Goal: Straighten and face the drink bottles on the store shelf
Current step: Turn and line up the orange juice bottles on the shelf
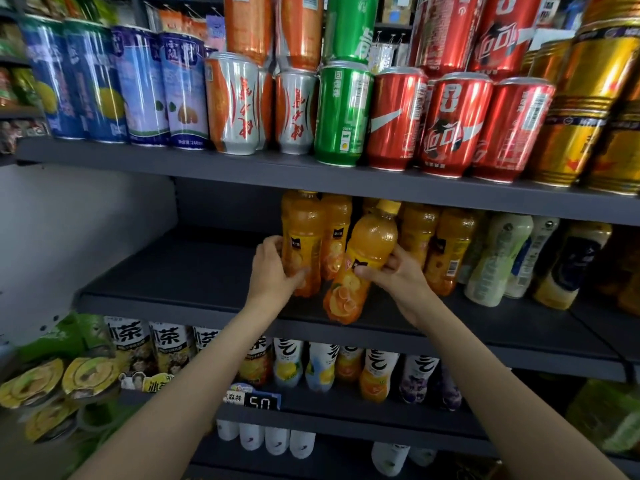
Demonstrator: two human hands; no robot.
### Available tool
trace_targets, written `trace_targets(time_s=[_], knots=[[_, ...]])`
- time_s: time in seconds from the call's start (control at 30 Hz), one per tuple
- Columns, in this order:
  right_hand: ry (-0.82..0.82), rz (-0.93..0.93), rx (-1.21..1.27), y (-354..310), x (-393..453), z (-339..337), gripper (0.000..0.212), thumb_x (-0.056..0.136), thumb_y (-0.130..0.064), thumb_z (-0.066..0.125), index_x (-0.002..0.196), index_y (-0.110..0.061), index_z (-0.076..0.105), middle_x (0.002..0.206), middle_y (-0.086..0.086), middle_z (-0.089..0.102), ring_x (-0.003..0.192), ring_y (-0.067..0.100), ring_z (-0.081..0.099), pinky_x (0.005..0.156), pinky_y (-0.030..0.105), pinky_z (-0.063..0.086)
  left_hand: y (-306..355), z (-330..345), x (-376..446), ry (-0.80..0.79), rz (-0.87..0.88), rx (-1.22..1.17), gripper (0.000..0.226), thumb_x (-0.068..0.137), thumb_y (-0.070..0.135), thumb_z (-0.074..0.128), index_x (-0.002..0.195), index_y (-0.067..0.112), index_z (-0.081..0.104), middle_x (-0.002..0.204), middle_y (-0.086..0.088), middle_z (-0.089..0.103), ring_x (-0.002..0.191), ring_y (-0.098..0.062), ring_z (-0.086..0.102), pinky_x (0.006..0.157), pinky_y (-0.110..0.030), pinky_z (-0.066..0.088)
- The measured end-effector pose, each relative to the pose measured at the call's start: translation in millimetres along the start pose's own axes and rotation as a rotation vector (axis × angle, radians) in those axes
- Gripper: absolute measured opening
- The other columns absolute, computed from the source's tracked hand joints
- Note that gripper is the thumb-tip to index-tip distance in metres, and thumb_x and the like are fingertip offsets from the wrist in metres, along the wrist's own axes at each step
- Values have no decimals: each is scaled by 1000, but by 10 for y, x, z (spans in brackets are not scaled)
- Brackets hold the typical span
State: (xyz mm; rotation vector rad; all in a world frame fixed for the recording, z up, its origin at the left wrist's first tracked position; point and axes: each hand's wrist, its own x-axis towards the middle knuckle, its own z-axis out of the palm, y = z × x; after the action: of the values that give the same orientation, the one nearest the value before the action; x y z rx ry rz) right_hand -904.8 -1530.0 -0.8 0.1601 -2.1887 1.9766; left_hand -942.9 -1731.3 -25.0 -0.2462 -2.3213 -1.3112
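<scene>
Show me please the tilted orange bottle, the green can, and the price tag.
Tilted orange bottle [372, 237], head view, upper body.
Green can [343, 116], head view, middle of its side.
Price tag [260, 404], head view, its digits.

Dark grey metal shelving [346, 181] in stacked tiers, filling the view. Pale grey flat side panel [69, 237] at the left, beside the middle tier. Even, bright indoor light, glinting on the packed goods. Small black digital price tag [261, 404] clipped to a lower edge.
</scene>
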Motion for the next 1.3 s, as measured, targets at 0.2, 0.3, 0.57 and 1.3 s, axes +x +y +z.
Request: trace_targets(time_s=[0.2,0.3,0.57,1.3], knots=[[5,-35,-207,66,428,224,48,74,-9,78,113,-17,52,113,5,64,107,19,62,92,39,53,-51,208,228,-71,-76,-55,71,76,22,76,133,5,36,130,-14,45,123,-27,44,101,-39,39],[96,-71,-337,130,535,328,51,74,-19,80,117,-11,52,115,9,63,108,22,60,93,42,51,-124,274,302,-112,-104,-110,59,79,19,73,128,8,41,125,-11,53,118,-25,50,93,-32,42],[343,-237,-482,234,526,584,57,77,-24,77,122,-1,48,115,13,61,109,24,58,85,22,42,-303,254,398,-79,-13,-41,57,78,25,74,122,9,42,117,-8,55,106,-19,53,84,-29,41],[416,132,-408,729,1732,35,40,97,-13,45,133,5,44,134,22,50,123,33,48,93,28,39,-519,388,430,-78,-7,-216,51,74,25,77,106,22,36,113,-5,52,106,-17,53,86,-33,49]])
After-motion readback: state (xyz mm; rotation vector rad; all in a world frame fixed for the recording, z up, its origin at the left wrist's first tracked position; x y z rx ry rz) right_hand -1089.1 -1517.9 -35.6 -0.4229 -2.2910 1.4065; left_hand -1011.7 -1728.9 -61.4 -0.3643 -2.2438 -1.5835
